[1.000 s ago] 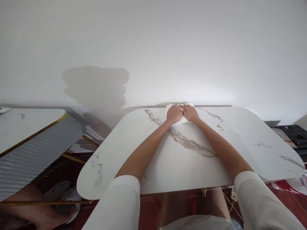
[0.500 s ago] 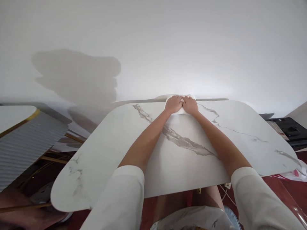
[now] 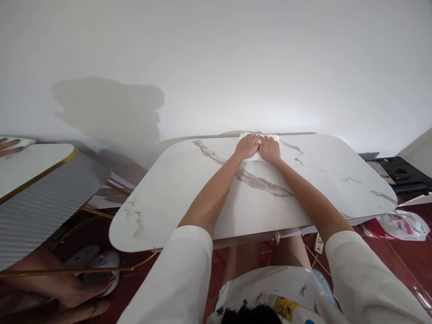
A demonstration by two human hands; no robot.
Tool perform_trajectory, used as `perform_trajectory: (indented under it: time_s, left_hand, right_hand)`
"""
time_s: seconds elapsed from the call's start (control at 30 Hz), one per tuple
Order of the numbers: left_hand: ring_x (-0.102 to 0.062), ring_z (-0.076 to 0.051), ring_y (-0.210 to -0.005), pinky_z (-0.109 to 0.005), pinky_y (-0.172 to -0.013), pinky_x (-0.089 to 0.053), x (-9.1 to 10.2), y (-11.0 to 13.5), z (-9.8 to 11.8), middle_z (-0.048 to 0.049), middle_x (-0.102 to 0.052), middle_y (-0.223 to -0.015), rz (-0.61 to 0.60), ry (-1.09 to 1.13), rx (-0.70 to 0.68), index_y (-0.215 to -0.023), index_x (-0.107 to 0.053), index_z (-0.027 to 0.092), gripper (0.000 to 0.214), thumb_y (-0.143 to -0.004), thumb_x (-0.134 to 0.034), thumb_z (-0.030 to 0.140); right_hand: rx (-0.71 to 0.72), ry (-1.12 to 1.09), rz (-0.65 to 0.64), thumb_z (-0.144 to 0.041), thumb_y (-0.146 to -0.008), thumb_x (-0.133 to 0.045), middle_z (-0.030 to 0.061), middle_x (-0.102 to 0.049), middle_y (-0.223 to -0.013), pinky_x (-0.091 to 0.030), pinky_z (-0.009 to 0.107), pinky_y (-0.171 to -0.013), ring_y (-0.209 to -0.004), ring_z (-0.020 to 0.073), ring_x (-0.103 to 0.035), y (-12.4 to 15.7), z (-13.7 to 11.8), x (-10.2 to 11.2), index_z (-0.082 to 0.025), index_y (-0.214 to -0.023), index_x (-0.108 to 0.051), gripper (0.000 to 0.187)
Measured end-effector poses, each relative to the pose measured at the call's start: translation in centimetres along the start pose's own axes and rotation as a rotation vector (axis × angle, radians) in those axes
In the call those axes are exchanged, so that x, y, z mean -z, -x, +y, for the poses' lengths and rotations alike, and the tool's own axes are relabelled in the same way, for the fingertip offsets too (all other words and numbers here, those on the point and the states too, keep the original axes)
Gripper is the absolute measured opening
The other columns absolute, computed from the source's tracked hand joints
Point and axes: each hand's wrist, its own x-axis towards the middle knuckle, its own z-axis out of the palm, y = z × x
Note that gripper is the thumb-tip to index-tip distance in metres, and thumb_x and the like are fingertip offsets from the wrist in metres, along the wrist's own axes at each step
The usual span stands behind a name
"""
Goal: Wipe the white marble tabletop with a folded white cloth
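Note:
Both my arms reach across a white marble-patterned table [image 3: 189, 189] to its far edge. My left hand [image 3: 247, 146] and my right hand [image 3: 270, 148] lie side by side, palms down, pressing on a white folded cloth [image 3: 258, 154]. The fingers are flat and held together on the cloth. Only the cloth's edges show around the hands, by the wall.
A second marble table with a gold rim [image 3: 30, 168] and a ribbed grey panel [image 3: 40, 211] stand at the left. A black device [image 3: 398, 173] sits at the right, a plastic bag [image 3: 394, 223] and a power strip [image 3: 317, 243] on the red floor.
The hands stay pressed on the cloth at the table's far edge, shifting slightly. The camera view has swung, so the table sits differently in the picture.

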Motion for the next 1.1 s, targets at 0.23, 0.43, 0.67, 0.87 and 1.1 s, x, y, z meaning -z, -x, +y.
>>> perform_trajectory:
  time_s: [0.23,0.43,0.67,0.87,1.1]
  left_hand:
    - [-0.045,-0.024,-0.137,-0.036,-0.115,-0.035,0.0,3.1,1.8,-0.0107,-0.054,-0.144,0.059,0.006,0.06,-0.142,-0.05,0.016,0.049,-0.096,-0.035,0.022]
    - [-0.046,-0.026,-0.132,-0.039,-0.113,-0.037,0.5,6.3,3.2,-0.0122,-0.057,-0.139,0.057,-0.006,0.068,-0.139,-0.052,0.015,0.047,-0.096,-0.033,0.022]
    - [-0.046,-0.027,-0.132,-0.042,-0.111,-0.038,1.8,12.1,6.3,-0.013,-0.055,-0.138,0.057,-0.032,0.161,-0.138,-0.05,0.017,0.045,-0.097,-0.033,0.022]
    - [-0.038,-0.03,-0.141,-0.046,-0.115,-0.033,2.6,16.5,8.2,-0.0134,-0.046,-0.151,-0.002,-0.039,0.197,-0.145,-0.043,0.017,0.05,-0.097,-0.03,0.026]
    - [-0.03,-0.034,-0.147,-0.054,-0.117,-0.028,2.9,19.7,11.4,-0.0167,-0.036,-0.158,-0.1,-0.007,0.237,-0.151,-0.036,0.015,0.057,-0.096,-0.033,0.031]
  right_hand:
    - [0.08,-0.002,-0.022,-0.021,-0.099,-0.024,0.0104,-0.045,-0.155,-0.03,0.049,-0.114,-0.141,0.0292,-0.037,2.8,-0.1,0.9,-0.016,-0.148,-0.044,0.053]
    - [0.113,0.021,-0.04,-0.021,-0.099,-0.024,0.0111,-0.044,-0.155,-0.03,0.049,-0.115,-0.141,0.0289,-0.037,5.8,-0.6,1.5,-0.015,-0.149,-0.043,0.053]
    - [0.175,0.026,-0.102,-0.023,-0.101,-0.023,0.0096,-0.038,-0.16,-0.027,0.046,-0.118,-0.147,0.0288,-0.032,10.6,-1.5,2.6,-0.014,-0.153,-0.038,0.055]
    - [0.213,0.041,-0.141,-0.023,-0.1,-0.025,0.0101,-0.036,-0.161,-0.026,0.048,-0.118,-0.147,0.0294,-0.032,14.9,-2.5,3.7,-0.015,-0.154,-0.037,0.055]
    - [0.244,0.015,-0.145,-0.023,-0.098,-0.029,0.0077,-0.038,-0.16,-0.027,0.049,-0.119,-0.148,0.0281,-0.033,19.5,-1.5,4.8,-0.019,-0.153,-0.039,0.056]
